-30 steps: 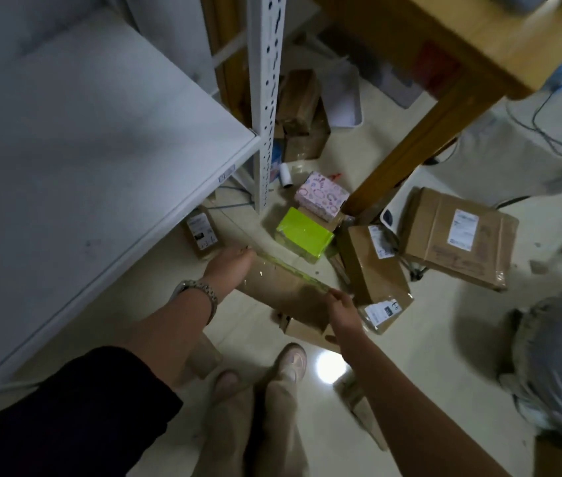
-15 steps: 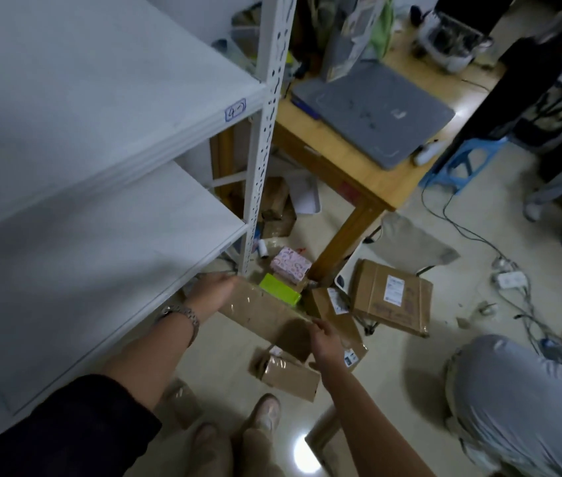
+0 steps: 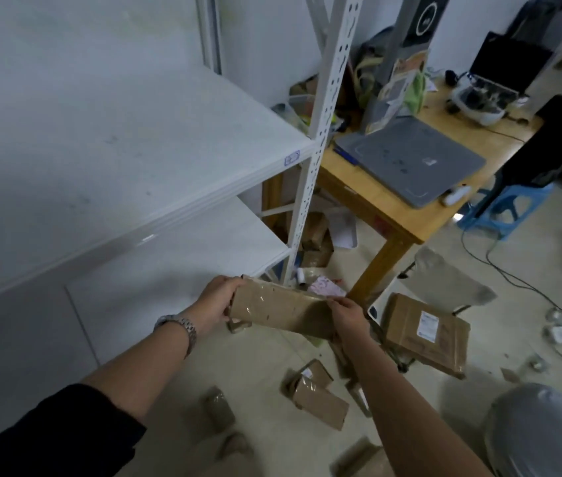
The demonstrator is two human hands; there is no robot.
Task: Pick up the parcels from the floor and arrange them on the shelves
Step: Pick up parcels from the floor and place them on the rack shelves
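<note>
Left hand (image 3: pixel 215 302) and right hand (image 3: pixel 348 316) grip a parcel (image 3: pixel 277 309) by its ends, beside the shelf (image 3: pixel 176 259).

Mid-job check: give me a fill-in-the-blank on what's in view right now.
The left hand and right hand grip the ends of a ___ parcel.
The watch sits on the ___ wrist.
The stool beside the table is ___.
The label on the big box on the floor is ___.
Missing: brown; left; blue; white.
</note>
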